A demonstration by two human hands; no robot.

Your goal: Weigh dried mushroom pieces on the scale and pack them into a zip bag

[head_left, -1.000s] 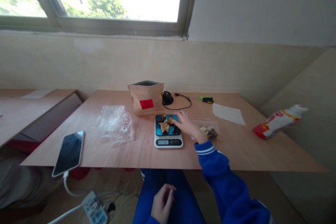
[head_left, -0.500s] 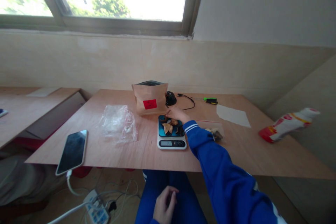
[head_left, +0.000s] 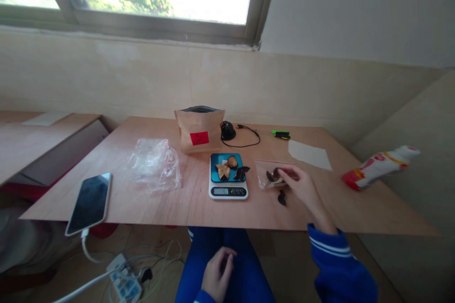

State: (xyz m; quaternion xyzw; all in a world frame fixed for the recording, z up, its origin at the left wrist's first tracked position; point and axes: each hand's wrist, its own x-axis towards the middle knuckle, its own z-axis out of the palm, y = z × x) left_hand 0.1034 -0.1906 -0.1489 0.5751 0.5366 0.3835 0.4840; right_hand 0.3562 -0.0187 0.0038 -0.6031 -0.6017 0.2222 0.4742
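Note:
My right hand pinches a dark brown dried piece, perhaps husk or peel, over a clear zip bag with similar pieces in it. Just in front of the bag, another dark piece lies on the table. To the left stands a white digital kitchen scale with a blue top. On it rest a tan piece, a rounder brown piece and a dark one. My left hand rests on my lap, loosely curled with thumb and fingers apart, holding nothing.
Behind the scale stands an opened brown paper pouch beside a black coiled cable. Clear plastic bags and a charging phone lie left. Screwdrivers, white paper and a tilted bottle are on the right.
My right hand has moved from the scale's top rightward to the zip bag. The piece it was touching on the scale is no longer there. My left hand stays on my lap.

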